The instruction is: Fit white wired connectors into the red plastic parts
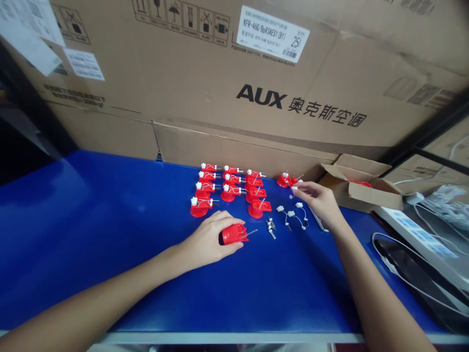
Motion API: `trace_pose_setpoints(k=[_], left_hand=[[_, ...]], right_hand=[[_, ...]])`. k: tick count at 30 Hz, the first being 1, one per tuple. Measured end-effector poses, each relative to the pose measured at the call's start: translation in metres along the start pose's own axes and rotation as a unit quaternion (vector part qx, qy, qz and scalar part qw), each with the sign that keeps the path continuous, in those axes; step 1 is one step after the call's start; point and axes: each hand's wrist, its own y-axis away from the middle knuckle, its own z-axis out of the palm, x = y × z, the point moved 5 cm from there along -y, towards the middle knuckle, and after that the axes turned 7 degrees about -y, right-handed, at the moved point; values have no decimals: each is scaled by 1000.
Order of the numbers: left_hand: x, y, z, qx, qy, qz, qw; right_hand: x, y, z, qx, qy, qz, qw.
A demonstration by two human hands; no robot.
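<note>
My left hand (pixel 208 239) grips a red plastic housing (pixel 234 234) from above, with a thin metal pin sticking out to the right. Just right of it lies a small heap of metal pins (pixel 271 230). My right hand (pixel 318 199) reaches to the far side of the table, its fingertips pinching a white connector (pixel 294 187) on a red part (pixel 284 181). Several finished red parts (pixel 227 188) with white connectors and wires stand in rows at the back. Several loose white connectors with wires (pixel 291 215) lie below my right hand.
The parts lie on a blue table (pixel 91 205) with a pale front edge. A large AUX carton (pixel 234 73) stands behind it. To the right are an open cardboard box (pixel 361 186) holding something red, a white power strip (pixel 414 230), and a black device (pixel 406 266) with a white cable.
</note>
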Motion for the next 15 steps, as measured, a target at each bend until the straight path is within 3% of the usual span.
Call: trace_pose_setpoints(k=[2, 5, 9, 15], left_hand=[[-1, 0, -2, 15, 3, -6, 1000], [-4, 0, -5, 51, 31, -29, 998], [-3, 0, -10, 87, 62, -37, 994], [8, 3, -21, 121, 26, 27, 992]], right_hand=[[-15, 6, 6, -8, -136, -2, 991], [-38, 19, 19, -33, -229, -12, 973], [-64, 41, 47, -107, -256, -15, 961], [-87, 70, 77, -196, -271, -51, 941]])
